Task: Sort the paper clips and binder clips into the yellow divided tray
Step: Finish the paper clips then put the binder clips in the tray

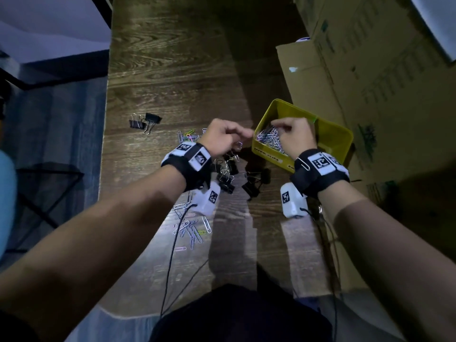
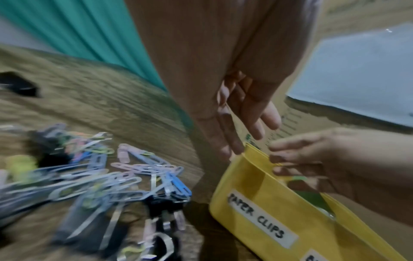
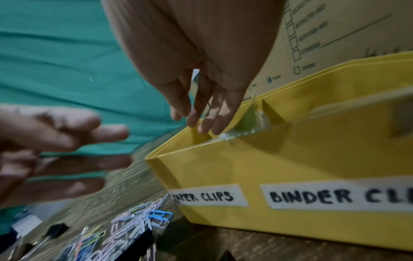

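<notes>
Right hand over one tray

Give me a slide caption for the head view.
Right hand over yellow divided plastic tray holding paper clips.

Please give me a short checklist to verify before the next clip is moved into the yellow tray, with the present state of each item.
1. Paper clips compartment of the yellow tray reachable: ok, the right hand is above it, fingers pointing down.
2. Paper clips in the labelled section: ok, a pile lies there.
3. Binder clips section in use: cannot tell, the right hand and wall hide much of it.
4. Left hand holds a clip: cannot tell, fingers blurred.
5. Work remaining: not ok, loose paper clips and binder clips are on the table.
6. Stray clip on right wrist strap: not ok.
</notes>
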